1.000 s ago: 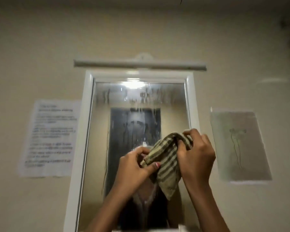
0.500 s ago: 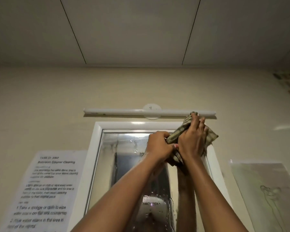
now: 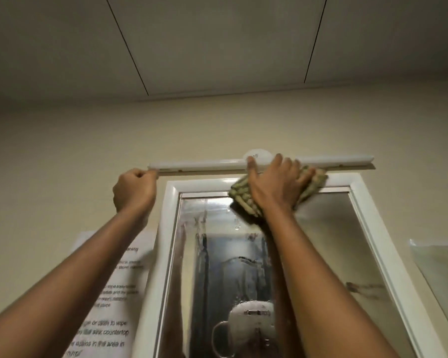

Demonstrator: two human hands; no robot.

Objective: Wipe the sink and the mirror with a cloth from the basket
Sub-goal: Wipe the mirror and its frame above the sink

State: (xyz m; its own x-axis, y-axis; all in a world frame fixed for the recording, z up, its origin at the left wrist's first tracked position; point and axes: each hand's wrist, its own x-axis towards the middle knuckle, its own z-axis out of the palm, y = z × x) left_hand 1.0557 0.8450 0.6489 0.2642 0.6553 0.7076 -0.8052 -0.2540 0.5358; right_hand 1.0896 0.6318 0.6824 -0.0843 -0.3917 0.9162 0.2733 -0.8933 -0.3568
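Observation:
The white-framed mirror (image 3: 321,244) hangs on the beige wall, its glass streaked with water drops and smears. A green-and-tan striped cloth (image 3: 244,200) lies flat against the top of the glass and the upper frame. My right hand (image 3: 277,186) presses on the cloth with fingers spread. My left hand (image 3: 135,189) is curled into a fist at the left end of the light bar, above the mirror's top left corner, with nothing visible in it. The sink and the basket are out of view.
A long white light bar (image 3: 204,165) runs just above the mirror frame. A printed instruction sheet (image 3: 109,293) is taped to the wall at the left, and a laminated sheet (image 3: 442,275) at the right. Ceiling panels fill the top.
My left hand has let go of the cloth and moved left to the end of the light bar. My right hand has spread the cloth flat on the mirror's top. The camera tilted further up.

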